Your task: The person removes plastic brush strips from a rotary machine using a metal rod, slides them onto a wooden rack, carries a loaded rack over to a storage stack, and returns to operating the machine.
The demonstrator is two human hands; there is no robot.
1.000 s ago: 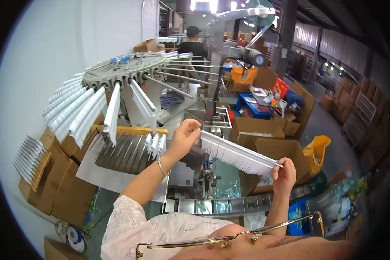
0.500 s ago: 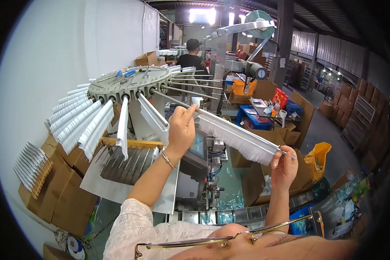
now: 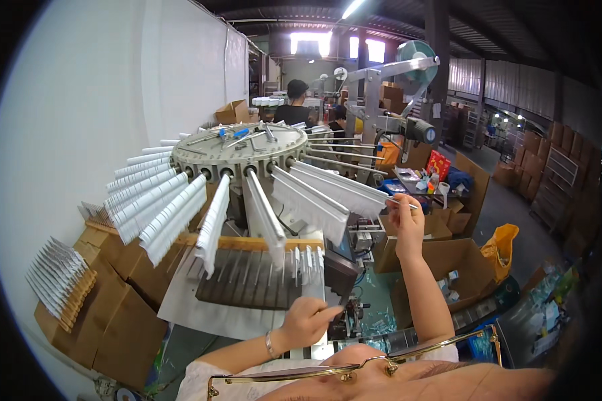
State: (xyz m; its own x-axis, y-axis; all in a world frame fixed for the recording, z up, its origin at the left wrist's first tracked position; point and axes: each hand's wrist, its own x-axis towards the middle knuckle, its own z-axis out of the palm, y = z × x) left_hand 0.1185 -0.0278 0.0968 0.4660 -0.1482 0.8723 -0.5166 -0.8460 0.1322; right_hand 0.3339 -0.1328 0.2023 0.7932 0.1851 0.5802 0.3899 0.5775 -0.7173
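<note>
A large round metal carousel (image 3: 241, 150) is seen filling the middle of a factory hall, with thin steel rods radiating from its rim and long white fringed strips (image 3: 174, 214) being carried on many of them. Below it, a grey tray (image 3: 247, 284) of further white strips is resting on the bench, with brown cardboard boxes (image 3: 114, 314) stacked to the left. One white fringed strip (image 3: 344, 190) is being held on a rod at the carousel's right side; it is judged light, soft along its fringe and stiffer along its spine, so it is best taken by the outer end of that spine. The right hand (image 3: 406, 217) is being raised with the forearm upright, its fingers pinched closed around the tip of this strip's rod. The left hand (image 3: 308, 321) is being kept low above the tray's near edge, loosely curled with fingertips together; whether anything is gripped in it cannot be told. Another person in a dark cap (image 3: 294, 100) is standing beyond the carousel.
</note>
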